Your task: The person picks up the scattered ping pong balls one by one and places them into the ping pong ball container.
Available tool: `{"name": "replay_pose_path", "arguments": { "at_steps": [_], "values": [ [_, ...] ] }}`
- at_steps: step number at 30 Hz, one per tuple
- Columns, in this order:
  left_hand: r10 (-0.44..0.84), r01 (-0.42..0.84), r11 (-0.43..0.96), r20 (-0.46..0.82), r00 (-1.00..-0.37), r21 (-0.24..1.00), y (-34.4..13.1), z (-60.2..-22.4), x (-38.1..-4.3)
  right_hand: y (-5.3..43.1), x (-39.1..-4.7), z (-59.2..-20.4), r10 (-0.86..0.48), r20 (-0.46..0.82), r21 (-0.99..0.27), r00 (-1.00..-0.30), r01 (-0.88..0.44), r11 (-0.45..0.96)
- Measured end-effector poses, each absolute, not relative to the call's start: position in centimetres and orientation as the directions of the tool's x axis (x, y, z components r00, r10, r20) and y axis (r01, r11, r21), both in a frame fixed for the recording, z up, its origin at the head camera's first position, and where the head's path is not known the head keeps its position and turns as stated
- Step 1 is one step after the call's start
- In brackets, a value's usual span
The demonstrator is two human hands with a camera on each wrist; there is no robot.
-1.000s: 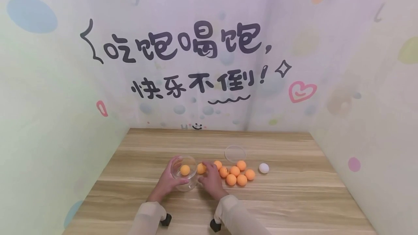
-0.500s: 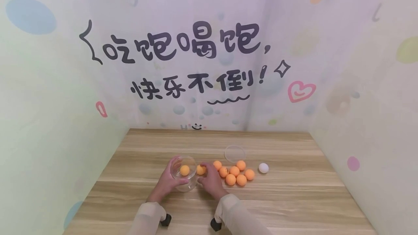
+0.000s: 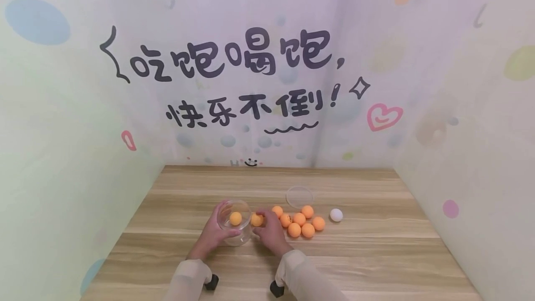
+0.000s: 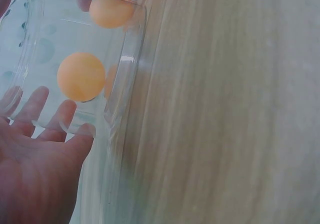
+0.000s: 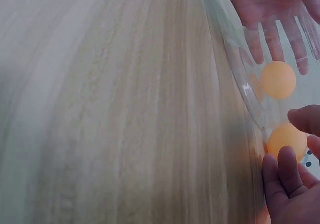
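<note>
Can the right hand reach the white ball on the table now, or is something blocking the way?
Probably not at once. The right hand pinches an orange ball at the clear jar, and the cluster of orange balls lies between it and the white ball. Lifting over the cluster looks possible.

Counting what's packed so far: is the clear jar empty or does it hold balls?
Not empty: one orange ball lies inside the clear jar; the right hand holds a second ball at its mouth.

The wall [image 3: 267, 36] reads "吃饱喝饱, 快乐不倒!" in black brush letters.
</note>
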State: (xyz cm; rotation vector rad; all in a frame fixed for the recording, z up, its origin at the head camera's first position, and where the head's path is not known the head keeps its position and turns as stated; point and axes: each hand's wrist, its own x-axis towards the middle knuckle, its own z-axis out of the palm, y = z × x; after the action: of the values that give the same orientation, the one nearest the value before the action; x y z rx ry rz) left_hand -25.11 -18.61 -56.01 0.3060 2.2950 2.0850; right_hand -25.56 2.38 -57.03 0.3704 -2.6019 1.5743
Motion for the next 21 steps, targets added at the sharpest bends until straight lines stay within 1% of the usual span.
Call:
{"name": "replay_pose_path", "arguments": {
  "at_steps": [2,9,12,21],
  "values": [
    [0.158,0.129,0.093,0.113,-0.981,0.987,-18.58,-55.89,-25.0,2.41,-25.56,-57.13,-0.155,0.182,-0.868,-0.971,-0.232,0.439],
    [0.16,0.152,0.073,0.139,-0.977,0.986,-18.45,-55.7,-24.84,2.33,-25.48,-57.49,-0.15,0.224,-0.843,-0.963,-0.268,0.465],
    [0.163,0.138,0.08,0.124,-0.979,0.987,-18.52,-55.75,-24.92,2.28,-25.4,-57.51,-0.143,0.217,-0.841,-0.966,-0.259,0.475],
    [0.16,0.148,0.078,0.135,-0.978,0.986,-18.44,-55.65,-24.71,3.05,-25.09,-57.57,-0.207,0.264,-0.797,-0.942,-0.334,0.503]
  ]
}}
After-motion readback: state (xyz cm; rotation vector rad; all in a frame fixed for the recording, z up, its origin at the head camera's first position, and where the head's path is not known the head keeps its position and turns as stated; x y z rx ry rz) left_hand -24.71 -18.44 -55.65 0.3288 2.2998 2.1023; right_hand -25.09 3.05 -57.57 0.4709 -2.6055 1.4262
